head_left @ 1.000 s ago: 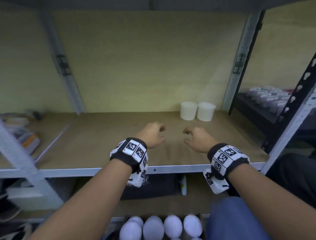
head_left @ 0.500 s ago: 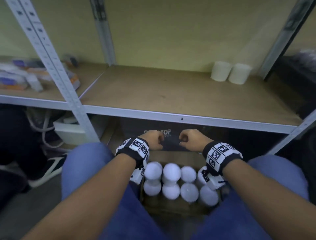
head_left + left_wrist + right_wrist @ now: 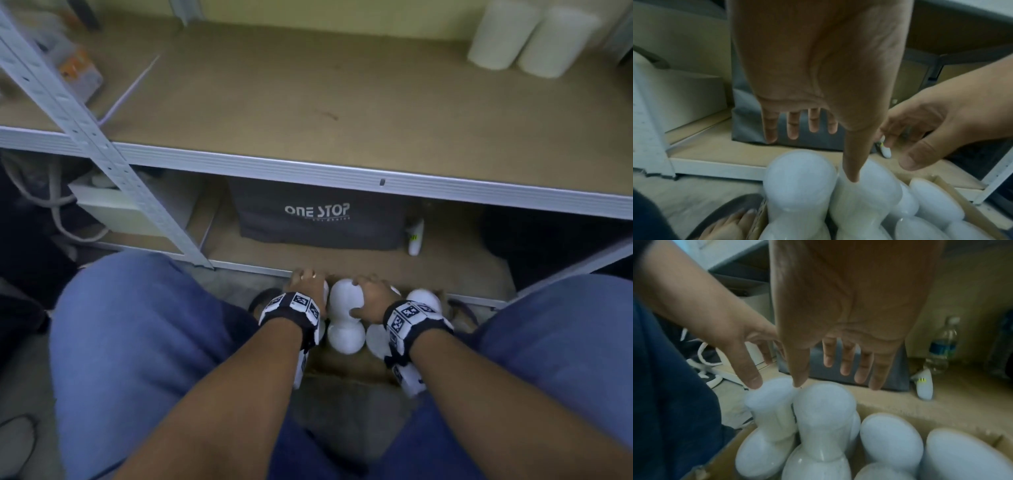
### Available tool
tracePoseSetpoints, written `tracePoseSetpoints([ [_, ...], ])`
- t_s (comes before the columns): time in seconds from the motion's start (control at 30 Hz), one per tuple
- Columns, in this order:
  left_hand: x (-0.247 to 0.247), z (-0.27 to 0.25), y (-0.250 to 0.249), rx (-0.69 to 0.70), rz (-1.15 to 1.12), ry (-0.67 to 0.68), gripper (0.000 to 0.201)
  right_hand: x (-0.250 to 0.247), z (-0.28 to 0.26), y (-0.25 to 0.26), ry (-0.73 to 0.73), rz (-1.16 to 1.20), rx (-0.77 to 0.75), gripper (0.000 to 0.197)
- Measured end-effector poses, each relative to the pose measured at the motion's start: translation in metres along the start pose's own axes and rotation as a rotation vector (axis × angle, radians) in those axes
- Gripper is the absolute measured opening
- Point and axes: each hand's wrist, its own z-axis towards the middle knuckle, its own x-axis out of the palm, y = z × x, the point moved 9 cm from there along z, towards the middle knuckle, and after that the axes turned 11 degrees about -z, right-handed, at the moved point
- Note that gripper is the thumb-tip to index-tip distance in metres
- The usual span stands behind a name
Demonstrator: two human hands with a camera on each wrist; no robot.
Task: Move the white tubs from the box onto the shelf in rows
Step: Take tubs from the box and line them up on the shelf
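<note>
Several white tubs (image 3: 345, 337) stand stacked in a cardboard box (image 3: 890, 410) on the floor between my knees. Two more tubs (image 3: 500, 34) stand side by side at the back right of the wooden shelf (image 3: 308, 102). My left hand (image 3: 824, 154) hovers with straight, spread fingers over the leftmost top tub (image 3: 799, 175), its thumb pointing down between that tub and its neighbour (image 3: 869, 191). My right hand (image 3: 828, 381) is spread over the neighbouring top tub (image 3: 824, 405), thumb tip at its left edge. Neither hand grips anything.
A grey "ONE STOP" bag (image 3: 318, 216) and a small white bottle (image 3: 415, 238) sit on the low shelf behind the box. A water bottle (image 3: 941, 347) stands further right. A metal upright (image 3: 85, 130) slants at left. My knees flank the box.
Both hands dropped from the shelf, past its front edge, down onto the tubs in the box, and their fingers spread out. My view tilted down with them.
</note>
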Motion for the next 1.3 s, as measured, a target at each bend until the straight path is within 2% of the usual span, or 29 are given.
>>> tracePoseSetpoints([
  [0.13, 0.014, 0.007, 0.018, -0.073, 0.021, 0.027, 0.094, 0.025, 0.018, -0.003, 0.017, 0.001, 0.041, 0.102],
  [0.23, 0.024, 0.007, 0.030, -0.136, 0.028, 0.094, 0.096, 0.042, 0.025, -0.001, 0.023, 0.006, 0.063, 0.113],
  [0.43, 0.026, 0.011, 0.036, -0.151, 0.079, 0.020, 0.091, 0.050, 0.035, -0.002, -0.008, 0.088, 0.116, 0.104],
  [0.53, 0.027, 0.015, 0.036, -0.153, 0.059, 0.031, 0.101, 0.053, 0.039, -0.002, 0.014, 0.140, 0.122, 0.103],
  [0.77, 0.028, 0.015, 0.035, -0.131, 0.033, 0.079, 0.100, 0.048, 0.035, -0.002, -0.001, 0.163, 0.118, 0.106],
  [0.93, 0.003, 0.013, 0.023, -0.120, -0.098, 0.080, 0.102, 0.025, 0.024, -0.001, -0.039, 0.163, 0.137, 0.102],
  [1.1, -0.043, 0.004, 0.002, -0.037, -0.050, 0.048, 0.093, -0.030, 0.004, -0.001, -0.113, 0.142, 0.133, 0.087],
  [1.3, -0.113, -0.022, -0.029, 0.055, -0.069, 0.053, 0.093, -0.097, -0.044, -0.004, -0.201, 0.184, 0.095, 0.091],
])
